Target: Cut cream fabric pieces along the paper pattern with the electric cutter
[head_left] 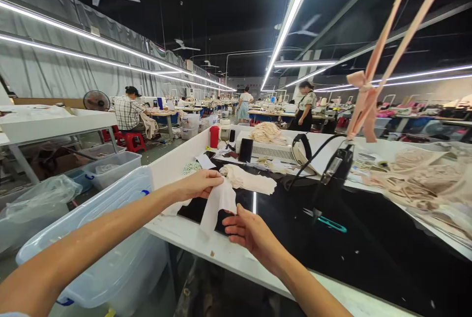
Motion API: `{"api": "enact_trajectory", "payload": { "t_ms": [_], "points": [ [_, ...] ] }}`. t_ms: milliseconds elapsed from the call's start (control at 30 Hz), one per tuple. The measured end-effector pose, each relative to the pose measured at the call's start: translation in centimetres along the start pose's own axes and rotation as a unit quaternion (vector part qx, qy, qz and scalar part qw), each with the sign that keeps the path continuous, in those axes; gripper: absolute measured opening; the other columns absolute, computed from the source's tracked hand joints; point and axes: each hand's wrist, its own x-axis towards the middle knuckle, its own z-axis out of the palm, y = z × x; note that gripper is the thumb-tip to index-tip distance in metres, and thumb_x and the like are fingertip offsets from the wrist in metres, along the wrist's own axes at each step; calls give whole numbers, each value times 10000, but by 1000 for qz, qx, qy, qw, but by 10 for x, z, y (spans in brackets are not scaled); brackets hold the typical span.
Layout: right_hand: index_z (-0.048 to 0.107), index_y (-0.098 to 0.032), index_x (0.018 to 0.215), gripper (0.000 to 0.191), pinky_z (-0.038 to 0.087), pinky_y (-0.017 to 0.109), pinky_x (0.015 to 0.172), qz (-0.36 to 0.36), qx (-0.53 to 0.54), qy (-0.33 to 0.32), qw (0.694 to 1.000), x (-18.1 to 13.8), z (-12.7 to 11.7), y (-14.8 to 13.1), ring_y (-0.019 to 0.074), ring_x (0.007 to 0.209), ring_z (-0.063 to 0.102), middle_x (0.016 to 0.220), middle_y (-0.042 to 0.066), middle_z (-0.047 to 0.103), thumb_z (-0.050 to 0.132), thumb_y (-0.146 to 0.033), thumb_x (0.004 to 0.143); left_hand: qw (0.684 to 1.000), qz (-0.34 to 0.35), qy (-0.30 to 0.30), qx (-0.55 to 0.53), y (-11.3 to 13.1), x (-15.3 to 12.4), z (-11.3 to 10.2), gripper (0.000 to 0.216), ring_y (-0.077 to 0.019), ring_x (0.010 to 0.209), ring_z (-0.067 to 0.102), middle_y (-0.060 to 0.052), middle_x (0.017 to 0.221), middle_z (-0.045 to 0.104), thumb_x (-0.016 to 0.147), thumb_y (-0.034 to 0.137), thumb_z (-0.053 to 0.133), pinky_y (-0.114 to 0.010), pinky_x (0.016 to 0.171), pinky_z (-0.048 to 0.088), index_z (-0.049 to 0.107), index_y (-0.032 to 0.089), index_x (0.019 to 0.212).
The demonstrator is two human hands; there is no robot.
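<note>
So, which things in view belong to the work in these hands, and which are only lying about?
Seemingly in the work:
- white cloth, held by the left hand, right hand at its edge
- pale cloth pile beyond

Seemingly only lying about:
- teal snips
- red container
- dark slab

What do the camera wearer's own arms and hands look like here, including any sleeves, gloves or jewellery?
Both forearms are bare, with slender wrists. The ungloved left hand and ungloved right hand show no watch or bracelet. A pale bluish fabric edge at the bottom left corner may be a sleeve; too little shows to be sure.
</note>
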Motion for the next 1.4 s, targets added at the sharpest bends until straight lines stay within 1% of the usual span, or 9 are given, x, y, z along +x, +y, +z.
{"api": "enact_trajectory", "payload": {
  "t_ms": [233,433,633,767,867,1000,1100,1233,1400],
  "points": [
    [750,-165,775,767,558,203,652,-9,66,-11,998,-16,5,-18,83,656,609,754,4,720,1156,-753,497,999,-8,-32,-5,6,-13,30,711,-145,827,674,1,934,736,686,741,1031,-297,814,560,697,195,996],
    [742,-155,746,741,497,201,601,-2,80,-11,997,-24,4,-15,79,639,558,728,-1,686,1182,-694,492,1000,-6,-2,1,-3,-15,42,728,-141,766,604,25,849,682,652,784,1010,-264,720,498,715,188,946],
    [704,-163,709,743,442,208,588,4,95,-14,995,-29,5,-9,67,606,477,666,-30,602,1186,-689,501,999,7,32,-2,-11,-14,43,680,-128,679,531,28,759,657,658,761,997,-247,619,354,752,175,903],
    [712,-166,732,738,425,220,595,17,107,-29,994,-39,10,-10,65,590,450,642,-47,563,1200,-663,491,999,13,27,-15,-12,-16,46,654,-154,719,585,-26,839,734,703,757,961,-268,659,409,788,165,920],
    [727,-168,734,723,491,250,655,22,112,-38,993,-46,16,-9,100,636,539,681,-13,623,1200,-660,496,1000,16,13,-10,-10,-23,52,651,-162,738,596,-34,841,740,711,773,953,-272,675,426,779,169,878],
    [822,-197,922,704,595,329,844,8,121,-27,992,-51,24,-7,219,894,739,900,59,785,1158,-710,576,1000,15,-15,16,-7,-36,60,687,-155,698,552,-10,770,695,689,822,949,-271,636,397,770,175,836],
    [820,-216,984,709,629,401,888,-2,127,-9,992,-48,29,-7,295,973,789,925,71,817,1144,-714,598,999,16,-21,30,-7,-42,63,687,-145,668,516,13,721,649,711,846,919,-269,607,362,732,188,784],
    [791,-236,989,714,645,377,780,-15,143,33,989,-38,26,-8,285,893,788,888,43,812,1161,-681,570,999,7,-22,37,-12,-44,63,719,-141,662,505,20,697,626,699,885,896,-262,602,356,707,193,752],
    [700,-241,840,742,511,244,546,5,160,77,984,-29,9,-8,129,583,611,704,-42,689,1166,-719,516,998,-10,-34,43,-16,-44,63,722,-140,640,490,14,680,630,700,891,897,-264,581,333,703,196,714]
  ]
}}
